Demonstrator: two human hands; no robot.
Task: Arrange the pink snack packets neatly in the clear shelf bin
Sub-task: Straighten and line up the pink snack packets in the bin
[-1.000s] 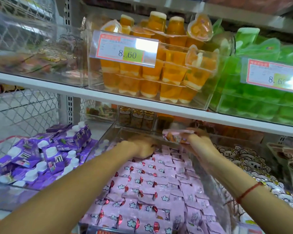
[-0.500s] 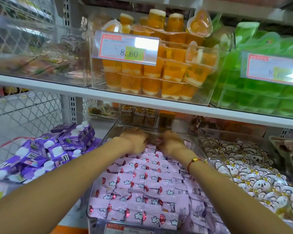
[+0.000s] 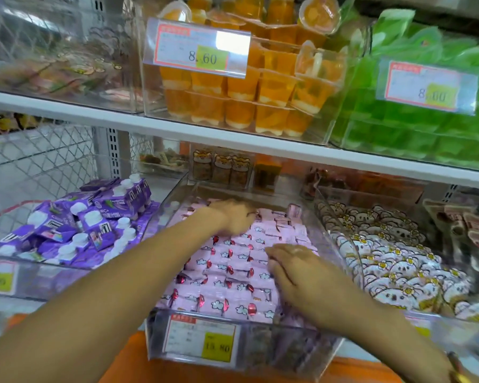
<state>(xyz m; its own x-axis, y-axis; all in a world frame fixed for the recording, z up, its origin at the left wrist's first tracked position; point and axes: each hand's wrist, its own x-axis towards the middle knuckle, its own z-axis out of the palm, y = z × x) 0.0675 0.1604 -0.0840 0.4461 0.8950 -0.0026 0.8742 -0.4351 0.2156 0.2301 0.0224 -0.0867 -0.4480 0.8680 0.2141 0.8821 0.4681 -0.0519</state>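
Pink packets [image 3: 227, 275]: lie in rows and fill the clear bin [image 3: 293, 352].
Left hand [image 3: 234, 218]: rests on packets near the bin's back edge, fingers bent down.
Right hand [image 3: 299, 275]: lies flat on packets by the bin's right wall.
Price tag [image 3: 202, 341]: on the bin's front wall.
Purple cartons [image 3: 75, 228]: in the bin to the left.
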